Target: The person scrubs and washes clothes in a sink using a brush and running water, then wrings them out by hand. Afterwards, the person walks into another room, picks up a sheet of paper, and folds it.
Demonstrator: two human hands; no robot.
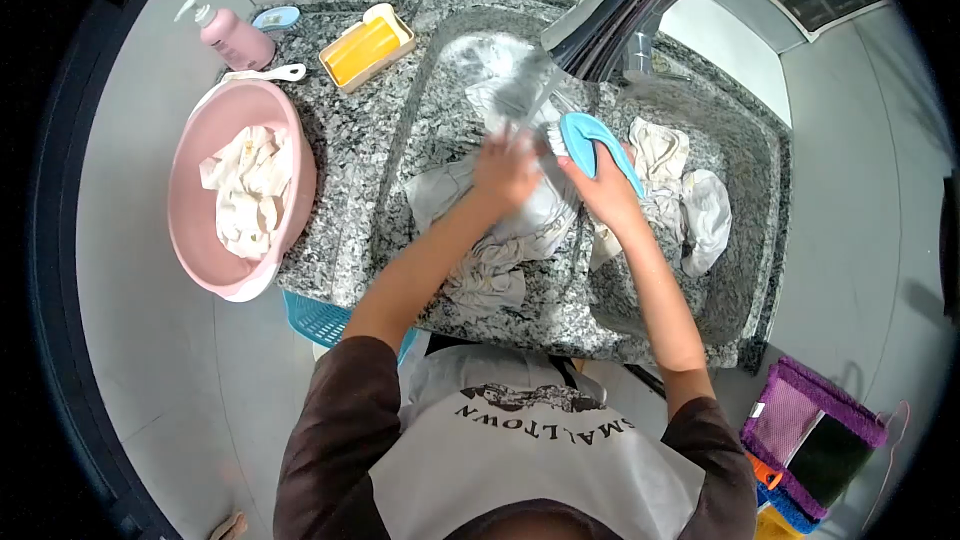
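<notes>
My right hand [605,185] is wrapped round the handle of a light blue scrub brush [590,140], whose white bristles face left. Water runs from the faucet [600,25] into the left basin of the granite sink. Beneath that stream is my left hand [507,172], blurred by motion, over a wet white cloth [545,215]; its fingers are too smeared to read. The cloth spreads across the left basin, with a crumpled part near the front edge. More white cloths [660,155] lie in the right basin, beside my right hand.
On the left, a pink basin [305,180] holds white cloth. Behind it stand a pink pump bottle [235,40], a white-handled brush [285,72] and a box with a yellow bar [365,52]. A blue basket [315,315] sits below the counter; purple-edged cloths [815,430] hang at right.
</notes>
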